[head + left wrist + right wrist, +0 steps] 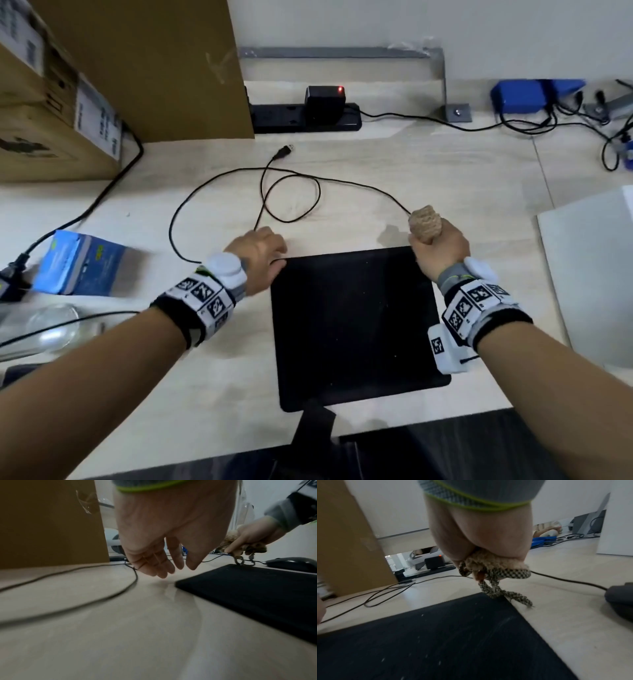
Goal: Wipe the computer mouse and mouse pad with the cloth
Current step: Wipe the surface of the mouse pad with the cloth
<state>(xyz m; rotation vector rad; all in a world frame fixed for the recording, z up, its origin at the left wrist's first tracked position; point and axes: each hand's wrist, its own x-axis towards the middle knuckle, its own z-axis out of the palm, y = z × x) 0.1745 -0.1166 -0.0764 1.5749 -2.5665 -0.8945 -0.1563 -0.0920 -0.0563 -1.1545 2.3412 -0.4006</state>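
A black mouse pad (356,325) lies flat on the pale desk in front of me. My left hand (265,251) hovers at its far left corner, fingers (159,566) relaxed and holding nothing. Over the far right corner my right hand (440,241) grips a bunched tan cloth (424,221) in a fist. The cloth's checkered loop (503,595) dangles onto that corner. The dark mouse (291,563) sits on the desk just beyond the pad, right of the right hand (479,540). In the head view that hand hides it. The mouse cable (291,192) curls across the desk.
The cable's USB plug (286,150) lies loose near a black power strip (305,118) at the back. Cardboard boxes (144,68) stand at the back left. A blue box (78,262) and a glass bottle (51,329) lie at the left, and a white panel (592,267) at the right.
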